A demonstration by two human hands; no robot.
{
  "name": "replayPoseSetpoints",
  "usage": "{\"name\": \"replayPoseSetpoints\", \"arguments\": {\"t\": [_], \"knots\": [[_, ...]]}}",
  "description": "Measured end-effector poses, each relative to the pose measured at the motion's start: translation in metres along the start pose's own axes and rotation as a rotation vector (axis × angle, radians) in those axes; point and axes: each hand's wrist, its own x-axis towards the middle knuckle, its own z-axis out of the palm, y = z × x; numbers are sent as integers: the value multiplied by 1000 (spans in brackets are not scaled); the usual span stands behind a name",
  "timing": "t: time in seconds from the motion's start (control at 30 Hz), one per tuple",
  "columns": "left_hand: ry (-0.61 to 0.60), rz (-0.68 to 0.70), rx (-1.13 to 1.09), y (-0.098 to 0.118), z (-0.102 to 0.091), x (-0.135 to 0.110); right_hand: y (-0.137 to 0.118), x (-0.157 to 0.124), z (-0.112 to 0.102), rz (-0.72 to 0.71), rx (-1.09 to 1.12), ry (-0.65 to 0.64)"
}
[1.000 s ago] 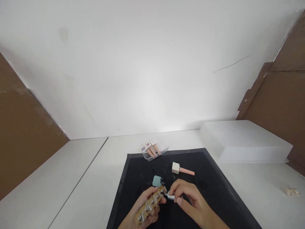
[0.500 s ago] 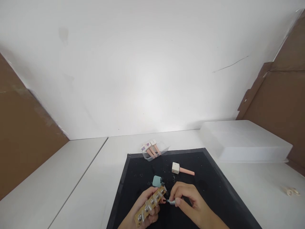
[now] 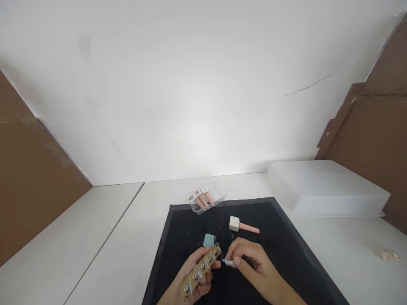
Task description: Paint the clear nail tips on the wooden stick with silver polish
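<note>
A plain white wall (image 3: 190, 84) filled most of the view, marked by a faint grey smudge (image 3: 85, 44) high on the left and a thin dark line (image 3: 308, 87) toward the right. Brown boards closed in at both sides, 1 on the left (image 3: 28, 190) and 1 on the right (image 3: 375, 135). Below, 2 white tabletops (image 3: 79, 228) met at a narrow seam (image 3: 117, 224). A large white box (image 3: 324, 186) sat by the wall. Soft light brightened the wall just above it.

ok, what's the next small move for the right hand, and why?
Probably ease the brush left onto the far end of the wooden strip. The right hand pinches the brush with its tip pointing at that end, seemingly just short of it, while the left hand holds the strip tilted.
</note>
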Motion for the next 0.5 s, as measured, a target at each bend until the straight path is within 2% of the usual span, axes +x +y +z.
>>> {"name": "replayPoseSetpoints", "arguments": {"t": [0.17, 0.3, 0.5], "knots": [[18, 88, 67, 2, 6, -2, 8, -1, 0, 28, 119, 142], [51, 202, 112, 6, 13, -10, 13, 0, -1, 59, 273, 204], [-47, 243, 97, 8, 7, -19, 14, 1, 1, 147, 378, 285]]}}
